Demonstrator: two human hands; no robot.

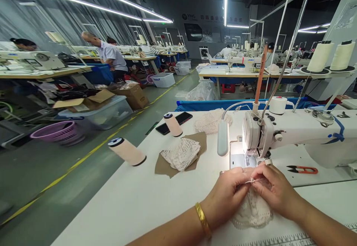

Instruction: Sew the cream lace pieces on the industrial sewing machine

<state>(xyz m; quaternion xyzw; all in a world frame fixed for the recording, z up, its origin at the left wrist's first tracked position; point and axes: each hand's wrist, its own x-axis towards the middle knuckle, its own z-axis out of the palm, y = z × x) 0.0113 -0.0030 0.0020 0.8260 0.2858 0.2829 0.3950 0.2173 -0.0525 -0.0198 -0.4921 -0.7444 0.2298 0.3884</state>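
My left hand (228, 192) and my right hand (275, 190) meet in front of the sewing machine (252, 134). Both are closed, thumbs and fingers pinching the upper edge of a pale lace piece (252, 210). The lace hangs down below the fingers onto the white table, its scalloped hem spread out. The fingers hide part of its top edge. Just beyond my hands is the machine's needle area, lit by a small lamp (222, 138). To the right of my right hand lie orange-handled thread snips (302, 169).
Left on the table are stacked lace pieces (182, 153) on brown card (164, 165), two thread cones (126, 151) (173, 125), a phone (174, 122) and a lace heap (210, 120). A ruler (295, 239) runs along the front. Beyond the aisle, people sit at other machines.
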